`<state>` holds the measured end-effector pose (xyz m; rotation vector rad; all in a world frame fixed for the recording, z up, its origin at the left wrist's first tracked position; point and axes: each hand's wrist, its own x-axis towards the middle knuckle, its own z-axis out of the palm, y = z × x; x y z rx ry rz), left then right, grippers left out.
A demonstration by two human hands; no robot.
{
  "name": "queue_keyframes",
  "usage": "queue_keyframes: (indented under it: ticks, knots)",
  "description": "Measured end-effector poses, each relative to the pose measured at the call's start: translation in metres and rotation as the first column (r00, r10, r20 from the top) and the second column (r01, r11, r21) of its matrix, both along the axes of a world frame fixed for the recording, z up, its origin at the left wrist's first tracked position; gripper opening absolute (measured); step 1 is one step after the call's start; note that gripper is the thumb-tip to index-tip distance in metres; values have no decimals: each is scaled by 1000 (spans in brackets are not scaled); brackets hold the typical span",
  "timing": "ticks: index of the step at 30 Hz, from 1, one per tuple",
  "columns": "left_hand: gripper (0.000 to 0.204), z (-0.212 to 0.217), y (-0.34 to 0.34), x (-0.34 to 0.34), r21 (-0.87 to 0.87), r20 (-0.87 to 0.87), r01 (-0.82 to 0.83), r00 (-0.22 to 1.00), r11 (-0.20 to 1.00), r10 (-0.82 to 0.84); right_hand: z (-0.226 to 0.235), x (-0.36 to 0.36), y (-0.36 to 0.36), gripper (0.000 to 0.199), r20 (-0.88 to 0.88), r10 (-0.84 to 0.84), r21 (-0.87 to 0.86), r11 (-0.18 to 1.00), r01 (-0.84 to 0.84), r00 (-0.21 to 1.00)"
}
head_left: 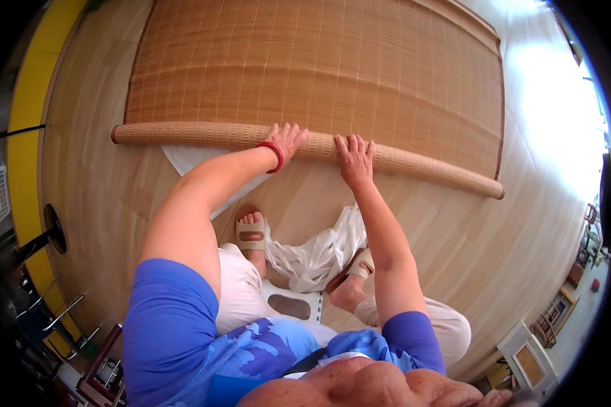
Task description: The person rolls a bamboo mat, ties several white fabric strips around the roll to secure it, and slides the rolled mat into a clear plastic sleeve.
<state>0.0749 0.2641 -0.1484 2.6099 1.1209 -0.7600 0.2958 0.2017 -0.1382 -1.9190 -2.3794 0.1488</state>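
A large brown woven mat (305,74), likely bamboo, lies spread over the floor, with its near edge wound into a long thin roll (197,133). Both my hands rest on this roll near its middle, a short gap between them. My left hand (288,141), with a red bangle at the wrist, lays its fingers over the top of the roll. To its right, my right hand (356,157) presses on the roll with fingers stretched and slightly apart. The undersides of both palms are hidden.
Crumpled white plastic (319,254) lies between my sandalled feet. A white sheet (187,159) shows from under the roll at left. Beneath me is a white plastic stool (288,305). Yellow edging (24,169) runs along the left; a white framed item (528,359) stands at lower right.
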Motion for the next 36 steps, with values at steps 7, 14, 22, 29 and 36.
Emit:
queue_keyframes:
  ticks: [7,14,22,29,36]
  knots:
    - [66,-16,-6,-50,305,264,-106,964,946,23,3,3,25,46,-31,-22,-185,983,16,999]
    - [74,-3,1,-100,342,497,-293,863,893,93,17,5,46,48,-13,11,-398,917,-16,1000]
    - [55,23,-48,-139,-9,510,-267,828,964,234,21,-24,-4,53,-93,97,-695,706,-135,991]
    - [58,16,-119,-185,-237,422,-309,821,921,384,26,-60,-83,64,-271,119,-490,837,-243,955]
    - [75,25,-102,-171,-184,425,-359,810,915,403,7,-45,-51,65,-381,177,-502,785,-363,908]
